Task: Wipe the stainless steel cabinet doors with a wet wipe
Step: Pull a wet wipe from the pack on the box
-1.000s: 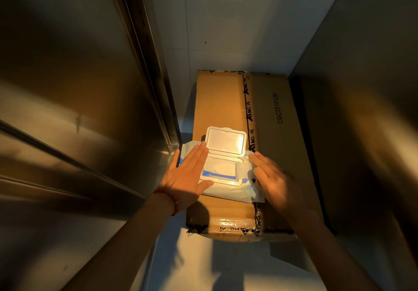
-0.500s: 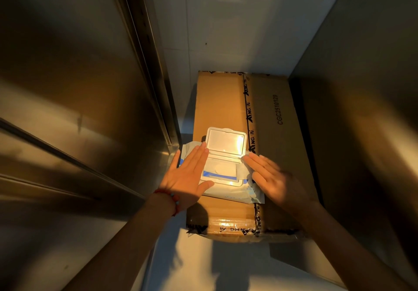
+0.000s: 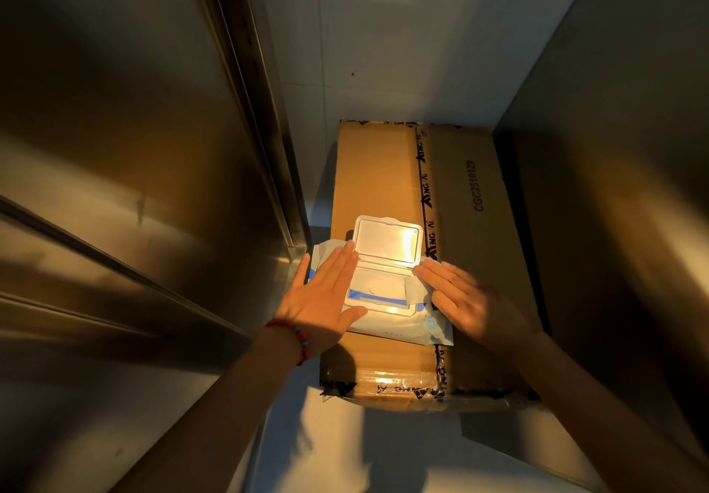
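The fingers of the left hand are held straight and together, laid flat on the left part of the wet wipe pack, with the thumb spread along its near edge; nothing is grasped. The fingers of the right hand are likewise stretched out and slightly fanned, and are pressed on the right end of the pack, their tips just beside the hinged lid; this hand is somewhat blurred, but no curl around anything is seen. A red beaded bracelet is worn on the left wrist.

The pack is found between the two hands, lying on the near left part of a cardboard box. Its white plastic lid is flipped up toward the far side, and the opening below it, framed in white with a blue band, is exposed. The box is sealed with printed tape and marked with a printed code.

A stainless steel cabinet door is seen to the left of the box, and another steel panel stands to its right. A pale wall closes the far side.
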The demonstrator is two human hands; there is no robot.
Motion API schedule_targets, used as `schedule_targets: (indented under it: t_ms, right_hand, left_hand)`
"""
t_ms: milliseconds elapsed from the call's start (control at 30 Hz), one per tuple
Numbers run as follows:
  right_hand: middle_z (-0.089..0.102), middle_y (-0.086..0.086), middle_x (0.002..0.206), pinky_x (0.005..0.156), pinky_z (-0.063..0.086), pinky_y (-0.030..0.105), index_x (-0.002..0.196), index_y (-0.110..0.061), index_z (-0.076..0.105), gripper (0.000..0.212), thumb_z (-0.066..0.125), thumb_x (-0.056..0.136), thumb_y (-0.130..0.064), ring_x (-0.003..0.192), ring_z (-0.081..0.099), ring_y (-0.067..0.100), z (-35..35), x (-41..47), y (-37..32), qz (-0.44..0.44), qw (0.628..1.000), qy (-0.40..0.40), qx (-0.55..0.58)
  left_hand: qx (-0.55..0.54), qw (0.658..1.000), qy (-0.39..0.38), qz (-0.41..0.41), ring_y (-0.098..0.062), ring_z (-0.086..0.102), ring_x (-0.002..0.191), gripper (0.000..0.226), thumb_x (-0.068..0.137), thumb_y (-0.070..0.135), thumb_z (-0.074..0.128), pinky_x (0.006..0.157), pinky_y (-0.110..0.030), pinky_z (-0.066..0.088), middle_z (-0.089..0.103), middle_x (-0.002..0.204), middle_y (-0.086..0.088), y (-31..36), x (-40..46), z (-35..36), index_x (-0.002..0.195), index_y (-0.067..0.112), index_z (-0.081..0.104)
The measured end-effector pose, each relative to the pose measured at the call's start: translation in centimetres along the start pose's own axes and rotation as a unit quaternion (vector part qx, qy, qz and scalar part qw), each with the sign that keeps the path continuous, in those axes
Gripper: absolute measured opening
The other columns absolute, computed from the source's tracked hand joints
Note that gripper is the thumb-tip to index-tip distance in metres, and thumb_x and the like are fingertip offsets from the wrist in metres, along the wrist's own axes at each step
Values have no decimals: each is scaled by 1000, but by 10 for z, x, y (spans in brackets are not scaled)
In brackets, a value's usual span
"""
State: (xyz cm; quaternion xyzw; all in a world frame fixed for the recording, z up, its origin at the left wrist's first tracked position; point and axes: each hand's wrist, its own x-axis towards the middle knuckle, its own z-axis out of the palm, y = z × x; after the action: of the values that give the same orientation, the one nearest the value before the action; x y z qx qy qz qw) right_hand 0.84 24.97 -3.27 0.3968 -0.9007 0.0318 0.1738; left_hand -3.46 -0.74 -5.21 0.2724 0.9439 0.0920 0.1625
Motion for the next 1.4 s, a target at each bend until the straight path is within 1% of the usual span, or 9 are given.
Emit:
schedule_targets:
  t_ms: [133,267,433,633,867,1067,1200,1300,1400]
  right_hand:
    - [65,24,109,81,55,46,80,4,73,32,88,58,-13,103,64,34,-1,1,1,-9,1000,1,-1]
    - [65,25,110,81,55,47,95,3,58,50,88,59,-11,104,63,35,1,0,0,-8,1000,3,13]
    - [65,23,112,80,56,46,78,3,73,26,87,61,-10,105,63,34,1,0,0,-6,1000,4,3]
    - [65,20,113,86,53,45,80,0,74,28,88,61,-15,106,63,32,1,-1,-4,6,1000,-6,-8]
    - [66,19,111,84,54,44,76,-1,73,28,88,59,-18,104,64,31,-6,0,-5,8,1000,-14,-14]
    - [66,19,112,90,47,46,79,-2,74,32,88,56,-18,108,62,33,-8,-12,-10,56,997,-37,-39]
    - [66,20,112,84,52,48,82,0,74,40,92,50,-15,107,62,35,-13,-22,-17,91,992,-65,-54]
    - [64,22,114,85,51,51,85,3,73,20,78,73,-13,109,60,36,-15,-20,-22,97,993,-17,-66]
    - [62,22,117,90,48,51,85,3,73,29,52,90,-16,111,59,35,-15,-10,-28,102,992,28,-73]
  left_hand:
    - [0,1000,-1,1,-8,-19,139,76,95,54,26,107,-37,-22,-33,140,10,0,0,-1,133,24,-32]
    - [5,1000,-1,2,-7,-21,137,75,95,55,25,106,-37,-24,-33,140,11,1,-1,-2,133,24,-32]
    - [17,1000,-6,-2,-8,-21,138,76,95,55,24,106,-37,-24,-34,141,9,2,-2,-4,135,22,-31]
    - [18,1000,-18,-5,-10,-19,140,77,95,55,24,107,-38,-22,-33,140,9,4,-1,-7,139,20,-29]
    - [20,1000,-21,-6,-11,-18,141,77,95,55,24,107,-38,-22,-33,142,8,3,-1,-6,137,20,-30]
    - [16,1000,-21,-10,-12,-18,141,77,95,54,24,109,-40,-19,-33,141,8,4,0,-5,138,20,-30]
    - [18,999,-29,-14,-12,-18,141,77,96,54,24,110,-41,-18,-33,143,7,4,-1,-6,138,19,-30]
    - [16,999,-34,-15,-13,-17,142,77,96,53,25,111,-41,-16,-26,152,4,5,-1,-7,141,19,-28]
    - [-3,999,-35,-17,-12,-15,142,77,96,52,27,111,-40,-16,-22,154,3,6,-2,-8,144,18,-24]
